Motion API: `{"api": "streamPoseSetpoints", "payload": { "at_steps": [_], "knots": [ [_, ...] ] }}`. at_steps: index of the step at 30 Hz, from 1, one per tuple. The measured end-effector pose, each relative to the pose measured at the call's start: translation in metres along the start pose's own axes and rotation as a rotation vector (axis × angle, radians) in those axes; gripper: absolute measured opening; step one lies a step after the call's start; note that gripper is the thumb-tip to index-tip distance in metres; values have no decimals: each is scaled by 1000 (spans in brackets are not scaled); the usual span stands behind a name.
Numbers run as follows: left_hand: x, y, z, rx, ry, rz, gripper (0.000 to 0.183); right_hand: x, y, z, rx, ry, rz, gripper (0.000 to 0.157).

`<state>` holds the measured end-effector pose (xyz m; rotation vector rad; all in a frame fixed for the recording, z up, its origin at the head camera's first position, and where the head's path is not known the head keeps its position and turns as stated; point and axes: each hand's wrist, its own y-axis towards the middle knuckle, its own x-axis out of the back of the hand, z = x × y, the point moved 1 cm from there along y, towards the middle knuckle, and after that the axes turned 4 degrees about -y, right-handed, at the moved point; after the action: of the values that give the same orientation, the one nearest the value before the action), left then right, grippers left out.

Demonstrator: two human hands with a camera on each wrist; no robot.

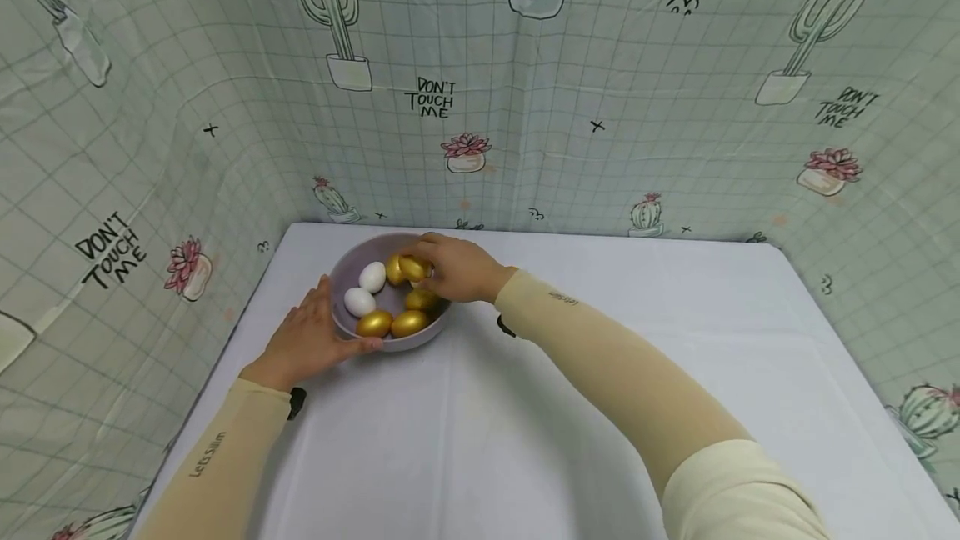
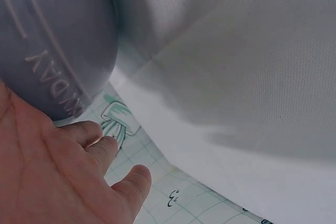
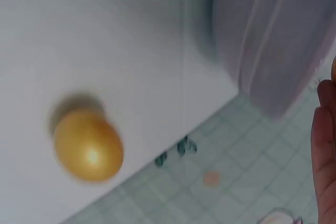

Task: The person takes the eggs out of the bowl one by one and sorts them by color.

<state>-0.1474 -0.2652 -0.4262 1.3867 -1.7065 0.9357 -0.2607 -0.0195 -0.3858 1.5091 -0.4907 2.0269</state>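
A mauve bowl [image 1: 408,343] on the white table holds white eggs [image 1: 360,302] and several golden eggs [image 1: 374,323]. My right hand [image 1: 463,268] reaches over its right rim and pinches a golden egg [image 1: 415,267], low among the others. That hand hides part of the bowl's right side. Against the left and front of the bowl rests my left hand [image 1: 306,344], its fingers fairly straight and its thumb extended along the front. In the left wrist view, raised letters show on the bowl's wall [image 2: 58,40] above the palm.
Another golden egg [image 3: 89,145] lies on the table outside the bowl in the right wrist view; I cannot make it out in the head view. Grid-patterned cloth [image 1: 570,173] with cactus drawings hangs around the white tabletop [image 1: 570,473].
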Motion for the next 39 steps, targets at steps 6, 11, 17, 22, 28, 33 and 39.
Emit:
{"api": "streamPoseSetpoints", "payload": {
  "at_steps": [6,11,17,22,28,33,39],
  "knots": [
    [0,-1,5,7,-1,5,137,30,-33,-26,-23,-22,-50,51],
    [1,-4,4,3,-6,5,137,44,-65,-53,-84,-16,-82,49],
    [2,-6,5,6,-8,6,137,42,-99,-82,-159,-30,-96,48],
    [2,-5,8,7,-8,7,138,32,-117,-100,-215,-20,-99,47],
    [0,-4,8,10,-7,16,138,16,-128,-116,-280,-20,-70,48],
    [0,-3,3,3,-10,11,137,4,-133,-122,-316,-20,-59,50],
    [-1,0,0,-1,-3,11,137,-5,-137,-128,-352,-30,-63,50]
  ]
}}
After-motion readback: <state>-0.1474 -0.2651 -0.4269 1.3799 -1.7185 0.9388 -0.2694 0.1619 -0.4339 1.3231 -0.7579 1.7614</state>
